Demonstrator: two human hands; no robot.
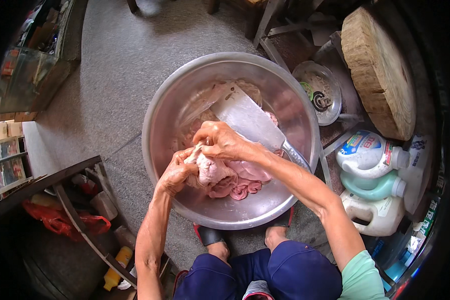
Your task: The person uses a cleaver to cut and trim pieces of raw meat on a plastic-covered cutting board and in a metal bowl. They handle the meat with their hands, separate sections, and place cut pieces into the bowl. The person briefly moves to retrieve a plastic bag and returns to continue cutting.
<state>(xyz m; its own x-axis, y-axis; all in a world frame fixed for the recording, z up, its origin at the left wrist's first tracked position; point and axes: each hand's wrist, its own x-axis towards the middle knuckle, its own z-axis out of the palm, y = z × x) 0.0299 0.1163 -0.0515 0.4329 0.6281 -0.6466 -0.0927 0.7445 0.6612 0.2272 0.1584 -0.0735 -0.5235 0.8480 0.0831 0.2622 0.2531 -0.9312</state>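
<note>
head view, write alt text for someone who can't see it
A person's left hand and right hand grip pale raw meat over a large metal basin holding a broad cleaver and pink meat. A wooden chopping block and plastic jugs are at right.

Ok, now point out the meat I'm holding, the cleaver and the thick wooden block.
Held meat (211,171): head view, on its pale side.
Cleaver (251,119): head view, on its broad blade.
Wooden block (379,75): head view, around its middle.
</note>
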